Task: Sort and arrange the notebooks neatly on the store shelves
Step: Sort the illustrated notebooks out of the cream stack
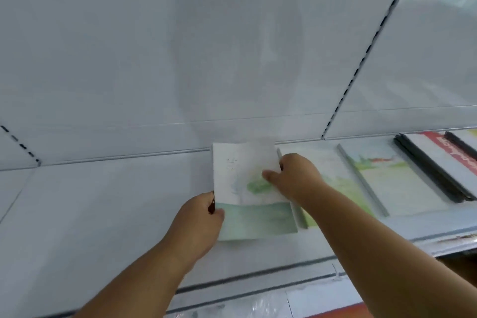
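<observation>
Basically thin, light, floppy notebook (247, 188) between both hands on the shelf (103, 201): left hand (198, 224) pinches its near-left edge, right hand (294, 178) seemingly grips the far-right edge.

I'm getting a bright, flat, washed-out view with soft blur throughout, a large faint shadow on the back panel (237, 41) above the fingers (271, 175), and wide-angle bending of lines toward the edges.
</observation>
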